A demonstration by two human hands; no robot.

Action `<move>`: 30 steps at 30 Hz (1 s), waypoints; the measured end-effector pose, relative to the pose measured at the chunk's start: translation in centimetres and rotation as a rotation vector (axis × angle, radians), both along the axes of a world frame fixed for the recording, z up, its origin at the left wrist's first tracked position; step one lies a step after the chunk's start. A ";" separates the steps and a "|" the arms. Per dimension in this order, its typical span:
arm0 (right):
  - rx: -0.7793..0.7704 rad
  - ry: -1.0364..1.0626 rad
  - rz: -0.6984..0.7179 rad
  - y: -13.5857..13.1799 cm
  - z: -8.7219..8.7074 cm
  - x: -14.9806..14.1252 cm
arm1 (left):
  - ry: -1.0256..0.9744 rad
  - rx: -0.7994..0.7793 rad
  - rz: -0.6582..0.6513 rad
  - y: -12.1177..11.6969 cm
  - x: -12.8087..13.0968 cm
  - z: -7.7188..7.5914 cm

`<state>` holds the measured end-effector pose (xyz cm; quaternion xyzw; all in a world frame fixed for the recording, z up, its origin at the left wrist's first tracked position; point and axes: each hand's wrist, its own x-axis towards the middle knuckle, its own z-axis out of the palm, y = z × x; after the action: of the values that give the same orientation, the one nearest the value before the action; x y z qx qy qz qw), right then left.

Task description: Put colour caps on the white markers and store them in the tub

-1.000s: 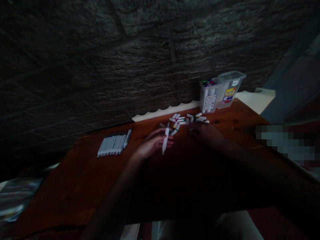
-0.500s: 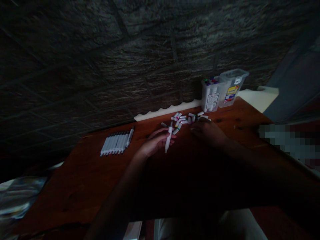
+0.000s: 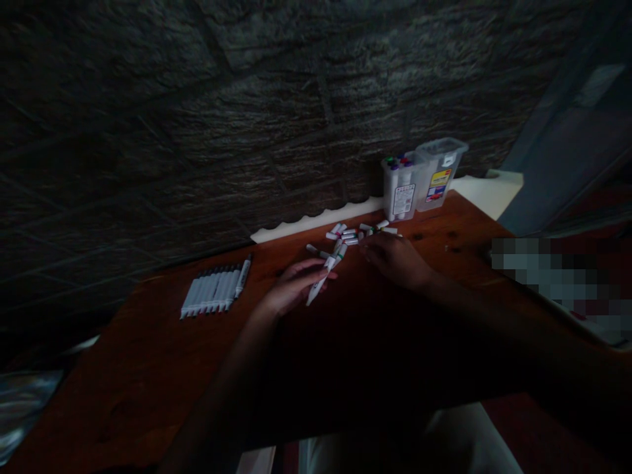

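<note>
My left hand (image 3: 296, 286) is closed round a white marker (image 3: 320, 283), which slants with its lower end toward me and its upper end at the pile. Several loose white marker caps (image 3: 349, 241) with coloured bands lie in a small heap just beyond. Over the right side of that heap is my right hand (image 3: 395, 260), its fingers bent and drawn together at the caps; what they pinch, if anything, is too dark to make out. Left of my hands, several white markers (image 3: 210, 291) lie side by side in a row.
Against the dark stone-patterned wall (image 3: 276, 118) stand a clear box of markers (image 3: 399, 194) and another clear plastic box (image 3: 437, 178) with a yellow label. A pale wavy-edged strip (image 3: 320, 220) runs along the back of the brown wooden table (image 3: 138, 368).
The view has swung a little to the right. The marker in my left hand is tilted more, its top closer to the caps. My right hand has shifted slightly left over the heap.
</note>
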<state>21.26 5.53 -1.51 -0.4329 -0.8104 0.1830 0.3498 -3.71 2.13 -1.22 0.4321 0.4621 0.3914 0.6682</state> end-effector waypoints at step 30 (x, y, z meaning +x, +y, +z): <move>-0.489 0.548 0.374 -1.6 1.8 -0.8 | 0.176 0.188 -0.195 -0.6 -0.1 0.2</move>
<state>20.50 3.91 0.28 -0.2838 -0.6844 0.5392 0.4003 -3.80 1.54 -1.00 0.5681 0.4363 0.3269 0.6165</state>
